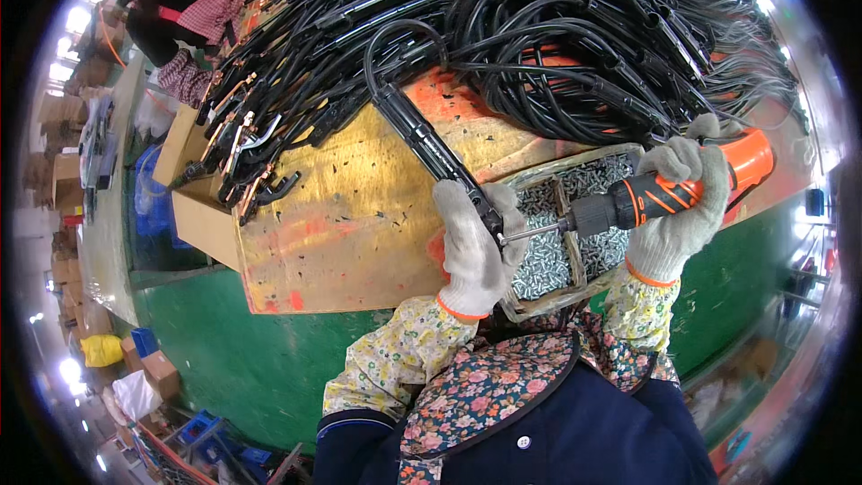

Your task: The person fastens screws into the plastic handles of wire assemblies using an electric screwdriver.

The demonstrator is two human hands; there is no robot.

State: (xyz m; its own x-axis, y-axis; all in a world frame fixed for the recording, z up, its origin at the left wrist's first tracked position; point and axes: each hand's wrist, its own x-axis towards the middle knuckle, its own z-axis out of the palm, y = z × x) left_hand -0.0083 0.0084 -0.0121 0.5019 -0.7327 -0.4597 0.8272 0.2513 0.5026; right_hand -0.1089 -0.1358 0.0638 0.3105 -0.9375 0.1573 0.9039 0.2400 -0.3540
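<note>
My gloved left hand (471, 251) is closed around the lower end of a black tubular handle (429, 145), whose upper end runs into a curved black cable. In my gloved right hand (687, 211) is an orange and black power screwdriver (648, 204), held sideways. Its thin bit points left and meets the handle's end beside my left fingers; whether a screw sits at the tip is hidden. Beneath the tool lies a divided wooden tray (561, 298), filled with small silvery screws (543, 262).
Black cables (530, 63) with handles are heaped across the far side of the worktable (359, 242). Copper-coloured clamp ends (256, 181) hang over a cardboard box (206, 226) at the left. Another person (211, 4) stands at the far left.
</note>
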